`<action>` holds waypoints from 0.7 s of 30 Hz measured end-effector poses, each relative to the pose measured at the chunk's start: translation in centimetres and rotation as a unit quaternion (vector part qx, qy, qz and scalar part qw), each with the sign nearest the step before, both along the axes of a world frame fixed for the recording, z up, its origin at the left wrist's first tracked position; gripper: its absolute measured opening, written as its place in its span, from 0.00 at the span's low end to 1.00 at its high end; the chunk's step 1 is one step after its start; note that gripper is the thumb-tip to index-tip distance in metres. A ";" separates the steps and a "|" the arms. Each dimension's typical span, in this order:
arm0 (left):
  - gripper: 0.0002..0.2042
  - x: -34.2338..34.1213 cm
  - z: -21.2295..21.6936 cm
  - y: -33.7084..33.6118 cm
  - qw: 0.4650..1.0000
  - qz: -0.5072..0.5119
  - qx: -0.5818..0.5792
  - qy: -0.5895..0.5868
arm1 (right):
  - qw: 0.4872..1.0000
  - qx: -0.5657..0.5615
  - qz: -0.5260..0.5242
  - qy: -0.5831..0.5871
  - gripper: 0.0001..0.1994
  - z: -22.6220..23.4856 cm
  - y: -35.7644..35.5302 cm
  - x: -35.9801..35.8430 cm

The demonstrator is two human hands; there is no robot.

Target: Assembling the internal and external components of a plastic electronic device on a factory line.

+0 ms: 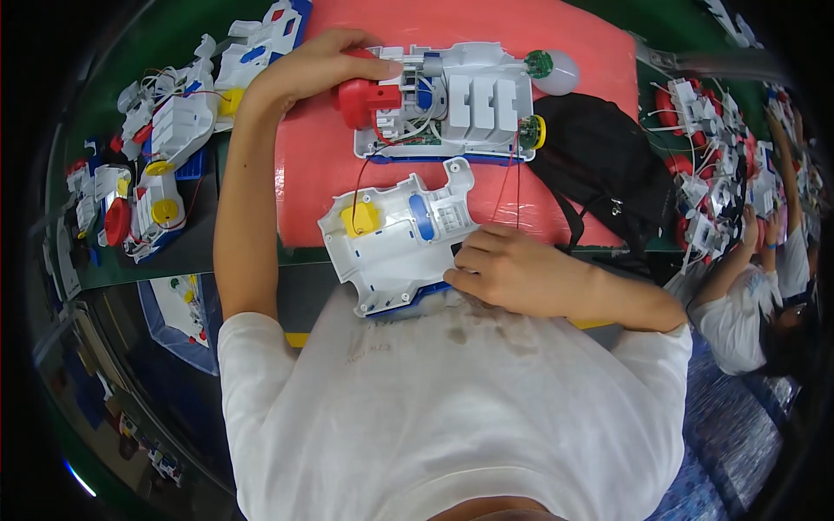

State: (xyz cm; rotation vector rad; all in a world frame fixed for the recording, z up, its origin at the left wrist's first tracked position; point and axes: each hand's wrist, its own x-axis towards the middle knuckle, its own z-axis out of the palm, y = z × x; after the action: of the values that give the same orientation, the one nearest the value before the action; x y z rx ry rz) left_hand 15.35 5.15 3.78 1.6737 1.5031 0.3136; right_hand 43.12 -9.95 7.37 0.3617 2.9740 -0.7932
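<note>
A white plastic toy housing [482, 104] lies opened on the red padded mat, with grey rods, wires and a green circuit board inside. My left hand [317, 65] is closed over the red round part [356, 102] at its left end, thumb on top; some fingertips are hidden. A clear dome [560, 73] on a green board and a yellow-rimmed round part [539, 132] stick out at the right end. Nearer me, a white shell half [391, 247] with a yellow block and a blue oval piece rests tilted against my shirt. My right hand [521, 271] grips its right edge, fingers curled.
A black bag [599, 165] lies on the right of the red mat [304, 200]. More partly opened white units [178, 130] sit at the left, others [704, 165] at the right. Below left stands a lined bin [208, 334]. Co-workers' arms [734, 260] show at far right.
</note>
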 end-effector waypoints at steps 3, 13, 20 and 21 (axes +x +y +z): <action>0.39 0.5 0.9 0.3 0.998 -0.033 -0.028 -0.037 | 0.990 -0.081 -0.058 0.099 0.13 0.5 0.9 0.7; 0.37 0.8 1.6 -1.1 0.998 0.012 -0.048 -0.038 | 0.828 -0.175 -0.486 0.217 0.16 -1.3 1.2 5.0; 0.37 1.0 0.7 -1.4 0.999 0.011 -0.021 -0.047 | 0.693 -0.276 -0.564 0.354 0.31 -3.8 6.5 3.2; 0.37 1.1 0.7 -1.6 0.999 0.013 0.007 -0.040 | 0.696 -0.287 -0.559 0.348 0.32 -3.9 7.1 2.9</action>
State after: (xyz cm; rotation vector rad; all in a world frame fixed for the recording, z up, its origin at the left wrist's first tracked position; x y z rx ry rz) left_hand 16.41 3.55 4.49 1.6347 1.4688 0.4015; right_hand 46.03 -2.84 3.46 2.3300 2.3905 -2.2533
